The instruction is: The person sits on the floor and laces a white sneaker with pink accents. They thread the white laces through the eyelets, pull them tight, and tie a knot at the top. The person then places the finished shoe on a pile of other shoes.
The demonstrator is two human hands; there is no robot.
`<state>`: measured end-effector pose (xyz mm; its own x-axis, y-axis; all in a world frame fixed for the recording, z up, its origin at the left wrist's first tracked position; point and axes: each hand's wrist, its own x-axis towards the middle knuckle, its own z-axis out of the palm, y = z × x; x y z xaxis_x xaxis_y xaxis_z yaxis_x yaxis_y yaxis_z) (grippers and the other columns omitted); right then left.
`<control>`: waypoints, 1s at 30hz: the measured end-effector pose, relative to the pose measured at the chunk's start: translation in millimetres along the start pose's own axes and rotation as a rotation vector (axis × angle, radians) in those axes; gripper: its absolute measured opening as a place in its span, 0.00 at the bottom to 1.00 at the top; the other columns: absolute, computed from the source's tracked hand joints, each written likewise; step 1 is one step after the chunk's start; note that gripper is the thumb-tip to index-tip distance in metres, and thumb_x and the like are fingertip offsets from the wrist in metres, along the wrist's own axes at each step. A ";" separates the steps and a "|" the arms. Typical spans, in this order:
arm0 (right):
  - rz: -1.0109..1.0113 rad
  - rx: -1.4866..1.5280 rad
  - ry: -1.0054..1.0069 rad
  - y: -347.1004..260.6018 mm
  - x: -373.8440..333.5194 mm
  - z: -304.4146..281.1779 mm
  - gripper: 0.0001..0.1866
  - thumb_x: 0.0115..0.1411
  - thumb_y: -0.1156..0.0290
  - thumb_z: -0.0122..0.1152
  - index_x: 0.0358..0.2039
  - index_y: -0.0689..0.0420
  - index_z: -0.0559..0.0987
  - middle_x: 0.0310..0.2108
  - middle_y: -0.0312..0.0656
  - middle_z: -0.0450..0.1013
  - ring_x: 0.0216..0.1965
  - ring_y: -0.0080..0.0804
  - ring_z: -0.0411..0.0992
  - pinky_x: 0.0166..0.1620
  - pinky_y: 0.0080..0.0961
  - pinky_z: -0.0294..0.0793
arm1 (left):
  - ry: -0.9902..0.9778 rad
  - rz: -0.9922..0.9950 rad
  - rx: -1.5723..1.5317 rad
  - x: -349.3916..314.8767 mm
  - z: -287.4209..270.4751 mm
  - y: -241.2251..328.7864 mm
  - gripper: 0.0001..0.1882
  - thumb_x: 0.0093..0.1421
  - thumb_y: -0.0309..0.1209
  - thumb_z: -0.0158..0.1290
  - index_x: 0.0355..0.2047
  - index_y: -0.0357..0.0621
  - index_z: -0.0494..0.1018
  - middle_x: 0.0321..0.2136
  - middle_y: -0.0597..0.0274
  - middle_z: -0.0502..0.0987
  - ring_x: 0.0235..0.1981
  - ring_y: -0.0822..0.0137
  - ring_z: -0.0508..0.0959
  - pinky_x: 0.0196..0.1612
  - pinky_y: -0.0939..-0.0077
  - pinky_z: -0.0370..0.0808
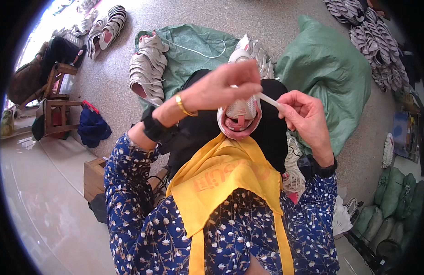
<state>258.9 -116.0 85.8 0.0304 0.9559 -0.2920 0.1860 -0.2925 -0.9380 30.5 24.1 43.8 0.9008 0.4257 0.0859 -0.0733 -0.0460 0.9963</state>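
Note:
A white shoe upper (pixel 240 111) with a pink lining rests on my lap, its opening toward me. My left hand (pixel 223 86) passes over the upper and covers its middle part. A flat white shoelace (pixel 268 99) is drawn between my two hands, to the right of the upper. My right hand (pixel 307 117) pinches one end between thumb and finger. The other end meets the closed fingers of my left hand, whose tips are partly hidden.
A stack of shoe uppers (pixel 149 66) lies on a green sack (pixel 193 43) at the left. Another green sack (pixel 329 68) bulges at the right. White laces (pixel 293 172) hang beside my right thigh. A wooden stool (pixel 60 114) and more uppers (pixel 379 50) stand farther out.

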 end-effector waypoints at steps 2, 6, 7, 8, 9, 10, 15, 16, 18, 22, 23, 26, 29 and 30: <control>0.000 0.011 0.044 11.5 -6.5 -11.6 0.05 0.67 0.75 0.64 0.41 0.62 0.82 0.28 0.32 0.78 0.23 0.12 0.71 0.28 0.11 0.72 | 0.078 0.051 -0.161 -5.0 -16.7 2.6 0.08 0.72 0.33 0.55 0.39 0.43 0.71 0.29 0.74 0.73 0.30 0.82 0.72 0.33 0.84 0.70; 0.017 0.034 0.078 42.5 -20.7 -39.0 0.07 0.68 0.76 0.63 0.44 0.63 0.83 0.29 0.35 0.79 0.25 0.15 0.75 0.30 0.13 0.76 | 0.229 0.005 -0.153 -26.1 -42.8 14.3 0.07 0.71 0.34 0.57 0.38 0.47 0.71 0.26 0.79 0.67 0.26 0.84 0.64 0.30 0.88 0.62; 0.024 0.037 0.084 50.3 -24.1 -45.0 0.08 0.67 0.76 0.63 0.44 0.63 0.83 0.30 0.36 0.80 0.25 0.15 0.75 0.30 0.13 0.77 | 0.273 -0.020 -0.124 -32.0 -47.2 15.5 0.08 0.71 0.34 0.57 0.37 0.48 0.70 0.26 0.79 0.67 0.26 0.84 0.64 0.30 0.88 0.61; 0.043 0.047 0.063 58.7 -27.5 -51.4 0.09 0.67 0.77 0.63 0.46 0.64 0.83 0.31 0.38 0.81 0.27 0.17 0.77 0.31 0.15 0.78 | 0.317 -0.045 -0.094 -36.4 -50.6 16.1 0.08 0.70 0.35 0.57 0.36 0.49 0.70 0.26 0.80 0.66 0.26 0.84 0.63 0.30 0.88 0.60; 0.059 0.050 0.062 63.2 -30.3 -52.6 0.08 0.67 0.77 0.63 0.45 0.64 0.83 0.31 0.38 0.81 0.26 0.17 0.76 0.31 0.15 0.78 | 0.329 -0.056 -0.089 -40.4 -53.3 16.0 0.09 0.70 0.35 0.57 0.36 0.49 0.70 0.26 0.80 0.66 0.27 0.85 0.63 0.30 0.88 0.60; 0.075 0.054 0.061 66.7 -33.6 -53.1 0.08 0.67 0.77 0.63 0.45 0.64 0.83 0.32 0.38 0.81 0.26 0.17 0.76 0.31 0.15 0.78 | 0.341 -0.066 -0.084 -43.8 -55.2 14.1 0.09 0.70 0.35 0.58 0.35 0.49 0.70 0.27 0.80 0.66 0.27 0.85 0.63 0.30 0.88 0.60; 0.218 -0.078 0.022 54.7 -35.6 -41.9 0.06 0.66 0.75 0.64 0.41 0.63 0.84 0.30 0.38 0.82 0.24 0.16 0.75 0.28 0.15 0.76 | 0.425 -0.081 0.113 -55.1 -60.3 -9.8 0.13 0.71 0.36 0.57 0.31 0.47 0.69 0.25 0.80 0.67 0.26 0.85 0.63 0.29 0.85 0.58; 0.227 -0.131 0.039 46.3 -34.8 -32.8 0.05 0.65 0.75 0.65 0.38 0.63 0.85 0.29 0.37 0.82 0.25 0.15 0.76 0.29 0.14 0.75 | 0.420 -0.102 0.230 -56.5 -62.5 -11.5 0.14 0.71 0.37 0.57 0.30 0.47 0.69 0.24 0.80 0.67 0.25 0.85 0.62 0.28 0.84 0.58; 0.036 -0.165 0.047 54.3 -25.3 -17.7 0.06 0.65 0.74 0.66 0.38 0.63 0.84 0.29 0.36 0.82 0.26 0.15 0.77 0.30 0.14 0.75 | 0.440 -0.166 0.628 -58.6 -66.4 -11.3 0.16 0.69 0.37 0.58 0.28 0.43 0.69 0.17 0.75 0.66 0.19 0.77 0.62 0.25 0.76 0.58; -0.056 -0.221 0.039 43.7 -0.9 17.0 0.08 0.63 0.72 0.68 0.35 0.65 0.84 0.25 0.36 0.81 0.27 0.15 0.77 0.31 0.15 0.76 | 0.475 -0.132 1.031 -63.5 -56.8 -24.3 0.10 0.65 0.31 0.59 0.33 0.40 0.70 0.20 0.57 0.74 0.22 0.57 0.75 0.28 0.63 0.70; -0.063 -0.251 0.033 39.9 5.1 24.5 0.08 0.63 0.72 0.68 0.34 0.65 0.84 0.24 0.36 0.81 0.27 0.15 0.77 0.31 0.15 0.76 | 0.471 -0.010 1.034 -63.1 -54.5 -26.9 0.09 0.65 0.30 0.59 0.34 0.39 0.71 0.23 0.57 0.75 0.24 0.58 0.76 0.29 0.64 0.71; -0.124 -0.287 0.002 34.5 19.0 39.6 0.08 0.62 0.72 0.69 0.34 0.65 0.84 0.25 0.38 0.82 0.27 0.16 0.79 0.31 0.18 0.78 | 0.360 0.117 0.803 -51.3 -19.2 -17.8 0.09 0.63 0.24 0.58 0.43 0.38 0.73 0.34 0.58 0.78 0.34 0.65 0.80 0.35 0.69 0.75; -0.148 -0.254 -0.017 25.5 24.2 46.4 0.08 0.61 0.73 0.69 0.35 0.66 0.84 0.26 0.40 0.83 0.28 0.18 0.80 0.32 0.21 0.80 | 0.161 -0.070 0.442 -39.6 13.6 5.7 0.08 0.64 0.24 0.58 0.42 0.38 0.74 0.31 0.58 0.78 0.31 0.67 0.78 0.38 0.73 0.76; -0.163 -0.269 -0.008 24.5 25.7 48.4 0.08 0.61 0.73 0.69 0.35 0.66 0.84 0.26 0.40 0.83 0.29 0.18 0.80 0.32 0.21 0.80 | 0.160 -0.041 0.404 -38.6 17.6 1.0 0.07 0.64 0.24 0.57 0.41 0.38 0.74 0.30 0.58 0.78 0.31 0.67 0.78 0.38 0.72 0.76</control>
<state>216.7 -99.8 46.3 -0.0292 0.9892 -0.1440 0.4407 -0.1166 -0.8901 3.2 -8.3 41.3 0.8194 0.5678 0.0788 0.1632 -0.3628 0.9175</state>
